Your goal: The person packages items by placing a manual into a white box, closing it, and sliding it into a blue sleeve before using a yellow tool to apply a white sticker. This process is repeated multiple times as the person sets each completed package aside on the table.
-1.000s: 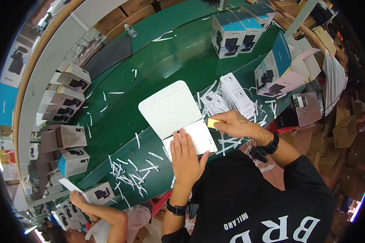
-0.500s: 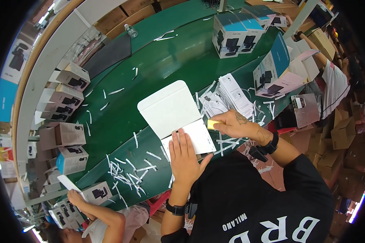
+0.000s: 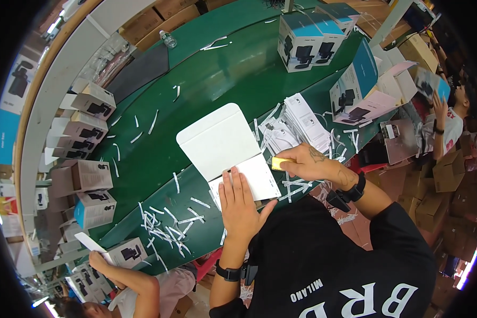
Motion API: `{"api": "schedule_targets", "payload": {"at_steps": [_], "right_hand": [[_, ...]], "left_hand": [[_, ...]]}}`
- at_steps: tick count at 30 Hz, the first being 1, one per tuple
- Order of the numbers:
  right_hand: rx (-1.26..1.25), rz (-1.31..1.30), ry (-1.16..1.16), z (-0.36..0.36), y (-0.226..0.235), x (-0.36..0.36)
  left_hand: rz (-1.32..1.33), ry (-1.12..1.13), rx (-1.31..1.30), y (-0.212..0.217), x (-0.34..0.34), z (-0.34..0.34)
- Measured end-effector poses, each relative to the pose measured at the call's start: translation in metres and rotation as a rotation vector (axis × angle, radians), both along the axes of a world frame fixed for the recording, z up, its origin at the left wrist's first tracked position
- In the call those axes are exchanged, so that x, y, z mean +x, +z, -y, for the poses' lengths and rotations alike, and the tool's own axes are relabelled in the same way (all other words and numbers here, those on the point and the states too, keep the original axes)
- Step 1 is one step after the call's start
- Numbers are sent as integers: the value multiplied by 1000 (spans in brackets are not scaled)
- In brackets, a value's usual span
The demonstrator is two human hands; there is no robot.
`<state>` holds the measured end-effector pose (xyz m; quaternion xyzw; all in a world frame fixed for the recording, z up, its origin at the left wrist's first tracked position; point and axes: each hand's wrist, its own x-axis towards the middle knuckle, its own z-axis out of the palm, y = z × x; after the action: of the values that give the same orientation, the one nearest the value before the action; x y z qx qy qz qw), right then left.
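A white carton [image 3: 217, 139] lies before me with its lid folded back, away from me. Inside its near part is a flat white surface [image 3: 258, 176]; whether it is a sheet or an inner flap I cannot tell. My left hand [image 3: 239, 208] rests on it with the fingers stretched out and the thumb spread at the near edge. Just right of the carton, my right hand [image 3: 308, 162] pinches a small yellow block [image 3: 278, 163]. Next to that hand lies a pile of white printed leaflets [image 3: 305, 123].
Paper strips [image 3: 167, 233] litter the green table [image 3: 206, 87]. Printed boxes stand at the left [image 3: 93, 175], far right [image 3: 307, 45] and right [image 3: 355, 98]. A plastic bottle [image 3: 168, 40] is at the back. One co-worker [image 3: 143, 289] sits lower left, another [image 3: 450, 127] at right.
My hands and the carton have hardly moved. The co-worker at right now holds up a printed box. One paper strip at the left of the table has turned.
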<state>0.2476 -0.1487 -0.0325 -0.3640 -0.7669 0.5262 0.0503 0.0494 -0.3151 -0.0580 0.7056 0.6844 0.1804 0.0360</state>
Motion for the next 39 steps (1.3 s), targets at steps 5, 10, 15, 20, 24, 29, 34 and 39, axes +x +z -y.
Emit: {"api": "schedule_targets", "payload": {"at_steps": [5, 10, 15, 20, 24, 29, 34, 39], "right_hand": [[-468, 15, -117, -3, -8, -4], [-219, -23, -69, 8, -19, -6], [701, -62, 236, -4, -11, -5], [739, 126, 286, 2, 15, -19], [653, 205, 346, 4, 18, -34], [-339, 63, 681, 6, 43, -13], [246, 401, 799, 2, 51, 4], [143, 145, 453, 34, 64, -55]], "left_hand": [[-7, 3, 5, 0, -3, 0], [-13, 1, 14, -1, -5, -2], [4, 15, 46, -2, 2, 3], [8, 13, 44, 0, -1, 6], [22, 7, 41, 1, -2, 9], [43, -43, 19, -4, -3, 20], [-58, -99, -39, -6, -6, 38], [-3, -107, 60, -15, -11, 47]]}}
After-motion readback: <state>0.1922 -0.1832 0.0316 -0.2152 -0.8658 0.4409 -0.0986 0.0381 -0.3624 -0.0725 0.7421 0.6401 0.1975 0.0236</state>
